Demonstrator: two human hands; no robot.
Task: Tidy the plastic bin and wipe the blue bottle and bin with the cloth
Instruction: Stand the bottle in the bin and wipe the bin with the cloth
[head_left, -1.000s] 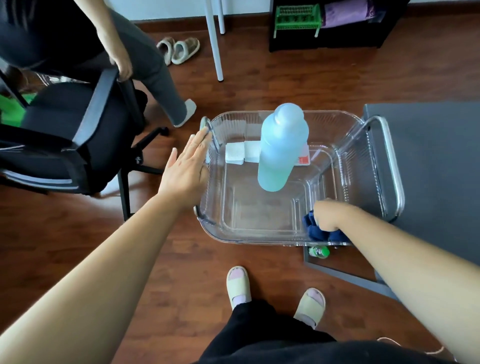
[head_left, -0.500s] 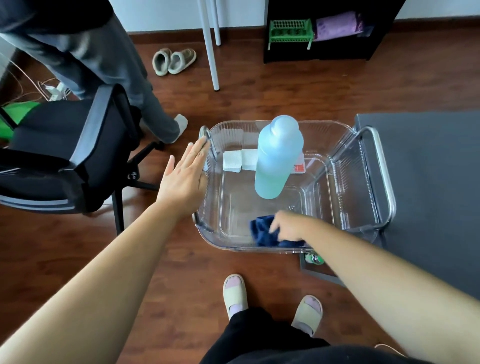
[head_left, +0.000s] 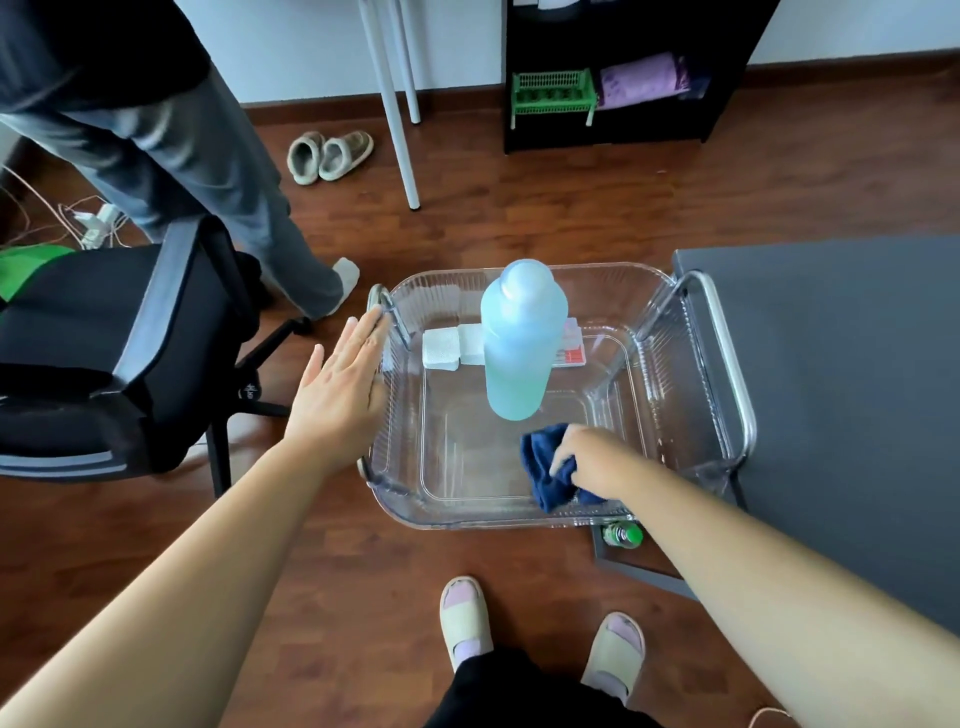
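Note:
A clear plastic bin (head_left: 410, 499) with metal handles hangs off the left edge of a dark table. Upright inside it stands a pale blue bottle (head_left: 519, 338), with white packets (head_left: 441, 351) and a red-and-white packet (head_left: 570, 351) lying flat behind it. My right hand (head_left: 592, 457) is shut on a dark blue cloth (head_left: 545, 473), pressed on the bin's floor near the front wall. My left hand (head_left: 343, 389) lies flat, fingers together, against the outside of the bin's left wall by the handle.
The dark table (head_left: 841, 389) fills the right side. A black office chair (head_left: 119, 353) stands at the left, and a person's legs (head_left: 208, 182) are behind it. A small green-capped bottle (head_left: 622, 535) lies under the bin's front corner. White table legs (head_left: 395, 104), slippers (head_left: 330, 156) and a black shelf (head_left: 613, 78) are farther back.
My right hand slid the cloth from the bin's front right corner leftward along the front, then back a little to the right. The left hand stayed on the wall. The other person stood up.

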